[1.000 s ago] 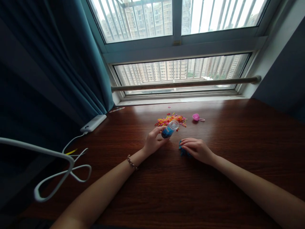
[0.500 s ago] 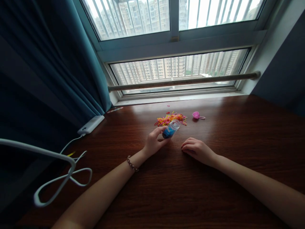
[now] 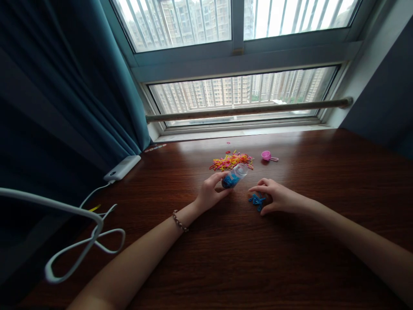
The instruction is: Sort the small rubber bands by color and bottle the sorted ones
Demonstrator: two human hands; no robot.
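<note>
My left hand (image 3: 210,192) holds a small clear bottle (image 3: 235,175) tilted toward the right, partly filled with blue rubber bands. My right hand (image 3: 278,196) rests on the dark wooden table (image 3: 232,258) with thumb and fingers curled around a little heap of blue rubber bands (image 3: 257,199), touching them. Beyond the bottle lies a pile of yellow, orange and pink rubber bands (image 3: 230,160). A pink bottle cap (image 3: 266,156) sits to the right of that pile. A beaded bracelet (image 3: 179,221) is on my left wrist.
A white power bank (image 3: 121,167) lies at the table's left edge, its white cable (image 3: 93,228) looping down. A teal curtain (image 3: 64,86) hangs on the left. The window sill and a metal rail (image 3: 248,111) run along the back.
My right hand moved up and right and lifted its palm, uncovering the blue bands. The bottle in my left hand tipped a little further right.
</note>
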